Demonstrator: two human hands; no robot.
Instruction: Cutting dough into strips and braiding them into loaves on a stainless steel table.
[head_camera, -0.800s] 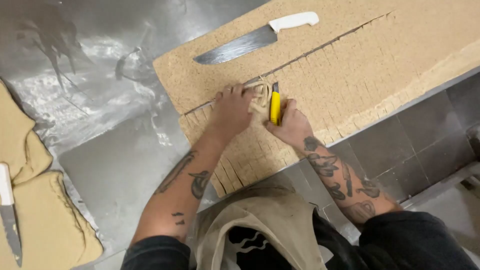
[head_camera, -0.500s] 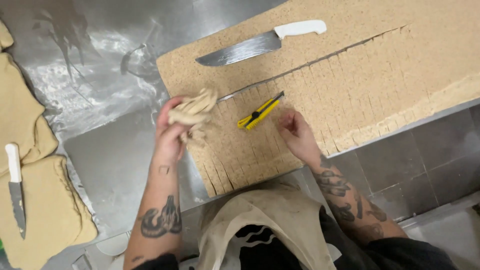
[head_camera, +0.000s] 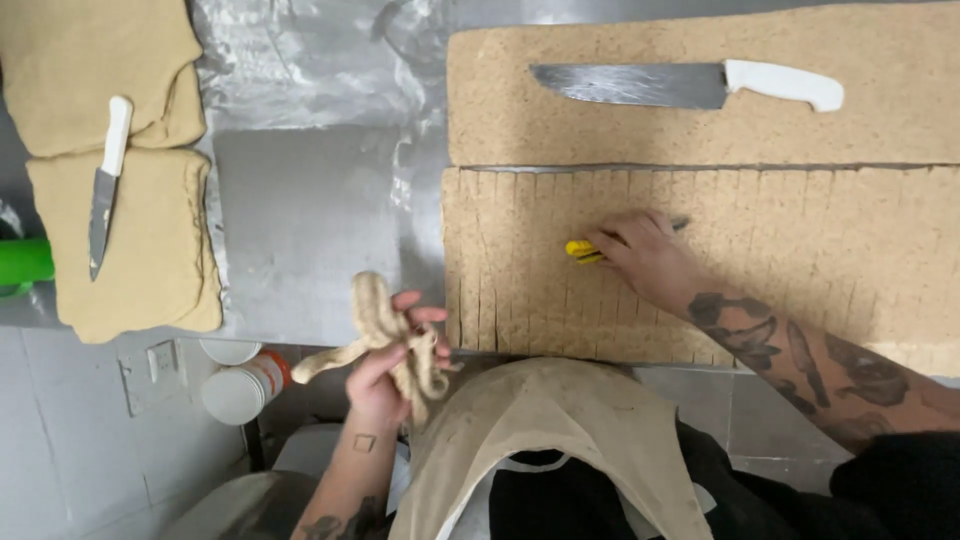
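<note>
Curling shut, left grip around dough strips; right grip clasping yellow cutter.

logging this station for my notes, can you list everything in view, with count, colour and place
dough sheet: one, tan, right half of the steel table, near half scored into strips
big knife: one, steel blade with white handle, lying on the uncut far part of the sheet
yellow cutter: one, yellow and black, on the scored part under the right hand
dough strips: one bunch, tan, in the left hand at the table's near edge
dough slabs: a stack, tan, far left of the table
small knife: one, white handle, lying on the slabs
steel table: one, grey
green object: one, left edge, kind unclear
left hand: holding the strips
right hand: on the cutter
</note>
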